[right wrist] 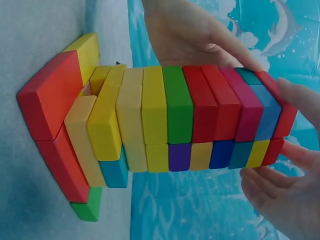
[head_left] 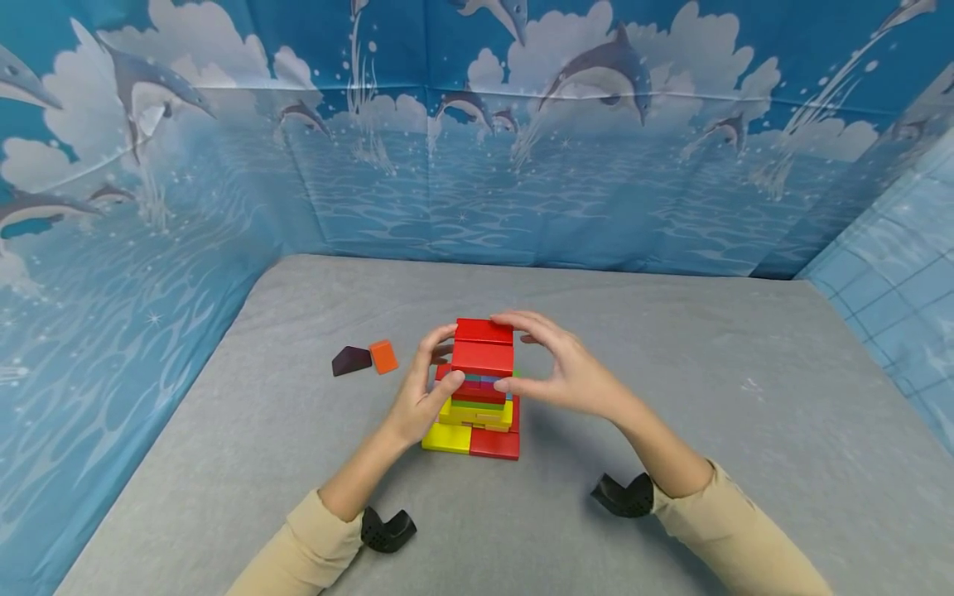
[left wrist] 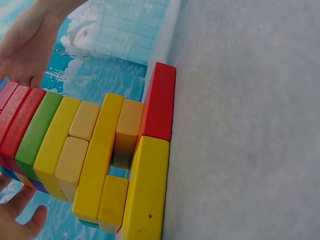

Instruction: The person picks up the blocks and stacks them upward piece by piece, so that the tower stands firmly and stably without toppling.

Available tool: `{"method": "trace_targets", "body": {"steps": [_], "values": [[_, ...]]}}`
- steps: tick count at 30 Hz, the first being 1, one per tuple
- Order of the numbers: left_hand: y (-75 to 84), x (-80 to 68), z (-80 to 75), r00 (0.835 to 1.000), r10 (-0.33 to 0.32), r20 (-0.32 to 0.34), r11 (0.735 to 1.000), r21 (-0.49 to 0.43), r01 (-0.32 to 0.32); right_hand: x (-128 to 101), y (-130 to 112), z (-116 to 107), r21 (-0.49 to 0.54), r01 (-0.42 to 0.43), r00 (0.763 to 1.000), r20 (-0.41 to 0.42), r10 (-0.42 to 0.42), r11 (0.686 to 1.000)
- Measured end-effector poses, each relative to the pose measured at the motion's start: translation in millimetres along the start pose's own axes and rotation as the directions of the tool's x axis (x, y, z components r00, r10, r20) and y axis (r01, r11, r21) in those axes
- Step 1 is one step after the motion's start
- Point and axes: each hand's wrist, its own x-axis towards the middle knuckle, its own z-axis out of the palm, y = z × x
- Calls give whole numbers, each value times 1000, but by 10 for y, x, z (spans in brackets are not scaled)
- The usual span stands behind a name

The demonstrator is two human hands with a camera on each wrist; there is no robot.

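Observation:
A tower of coloured wooden blocks [head_left: 480, 397] stands mid-table on a yellow and a red base block. Two red blocks [head_left: 483, 348] cap it. My left hand [head_left: 447, 360] grips the upper part from the left, thumb at the front. My right hand [head_left: 514, 354] curls over the top from the right, thumb at the front. In the right wrist view the tower [right wrist: 170, 120] lies between the left hand [right wrist: 190, 30] and the right hand [right wrist: 285, 200]. The left wrist view shows the lower layers [left wrist: 100, 150] with my left thumb [left wrist: 20, 220].
A dark purple block [head_left: 350, 361] and an orange block [head_left: 383, 356] lie together on the grey table [head_left: 708, 389], left of the tower. Blue dolphin-print walls [head_left: 522, 182] close in the back and both sides.

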Motion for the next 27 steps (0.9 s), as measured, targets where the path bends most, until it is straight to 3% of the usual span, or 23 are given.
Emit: {"method": "trace_targets", "body": {"steps": [3, 14, 21, 27], "values": [[-5, -2, -1, 1000, 1, -1, 1000, 2, -1, 17, 31, -1, 53, -12, 1000, 25, 10, 999], [-5, 4, -6, 1000, -18, 1, 1000, 9, 18, 40, 97, 34, 115, 0, 1000, -3, 0, 993], [-346, -42, -8, 1000, 4, 3, 1000, 19, -4, 18, 93, 69, 144, 10, 1000, -23, -7, 990], [-435, 0, -148, 997, 66, -26, 997, 41, -65, 4, 113, 87, 158, -7, 999, -39, 13, 987]]}}
